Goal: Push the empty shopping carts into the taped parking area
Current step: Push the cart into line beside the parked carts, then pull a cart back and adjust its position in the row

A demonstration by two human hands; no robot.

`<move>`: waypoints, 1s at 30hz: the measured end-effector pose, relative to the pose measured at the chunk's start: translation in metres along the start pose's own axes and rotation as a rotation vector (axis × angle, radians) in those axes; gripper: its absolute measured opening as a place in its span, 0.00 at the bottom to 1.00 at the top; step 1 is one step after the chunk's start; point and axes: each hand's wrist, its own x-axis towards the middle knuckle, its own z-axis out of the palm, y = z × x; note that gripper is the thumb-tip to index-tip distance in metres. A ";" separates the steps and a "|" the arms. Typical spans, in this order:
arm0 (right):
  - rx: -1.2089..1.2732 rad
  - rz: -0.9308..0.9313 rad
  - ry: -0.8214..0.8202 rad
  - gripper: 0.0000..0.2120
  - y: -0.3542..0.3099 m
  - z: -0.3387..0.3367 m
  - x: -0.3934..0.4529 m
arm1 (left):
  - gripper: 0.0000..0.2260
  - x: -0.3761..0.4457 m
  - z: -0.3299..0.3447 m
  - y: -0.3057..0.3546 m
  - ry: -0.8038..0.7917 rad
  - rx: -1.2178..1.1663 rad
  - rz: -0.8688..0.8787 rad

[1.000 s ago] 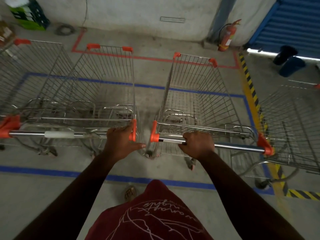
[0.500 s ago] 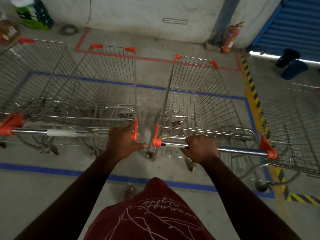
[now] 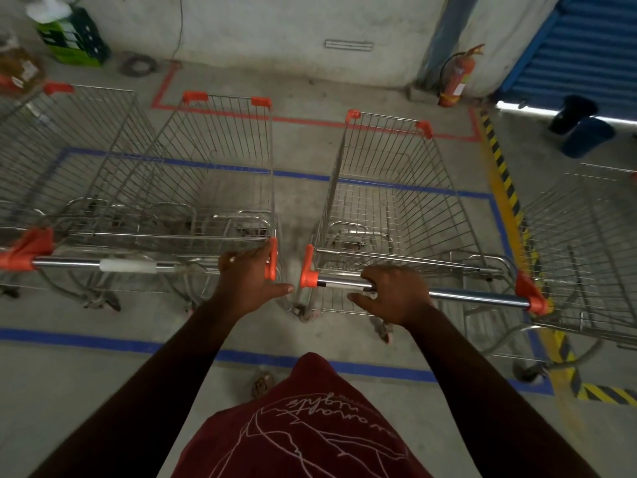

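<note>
Two rows of empty wire shopping carts with orange handle caps stand inside a blue taped rectangle on the concrete floor. My left hand lies over the right end of the left cart's handle, fingers curled over the bar and thumb sticking out. The left cart has other carts nested or beside it. My right hand grips the right cart's handle near its left end, thumb spread below the bar. The right cart sits just left of the tape's right edge.
Another cart stands at the right, over a yellow-black hazard stripe. Red tape runs beyond the blue area. By the back wall are a fire extinguisher, a green crate and dark bins.
My right thumb has come away from the bar and now points left. Both carts and my left hand have hardly shifted.
</note>
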 end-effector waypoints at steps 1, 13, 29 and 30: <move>0.058 -0.027 -0.015 0.21 0.001 -0.004 -0.001 | 0.48 0.000 -0.003 0.004 -0.004 0.022 -0.013; 0.312 0.117 0.225 0.26 0.055 -0.041 -0.092 | 0.25 -0.011 -0.001 0.115 0.192 -0.064 0.169; 0.484 0.366 0.486 0.16 0.197 -0.058 -0.228 | 0.23 -0.011 0.118 0.370 -0.158 -0.252 0.601; 0.482 0.373 0.501 0.15 0.203 -0.060 -0.224 | 0.22 -0.006 0.123 0.380 -0.178 -0.268 0.620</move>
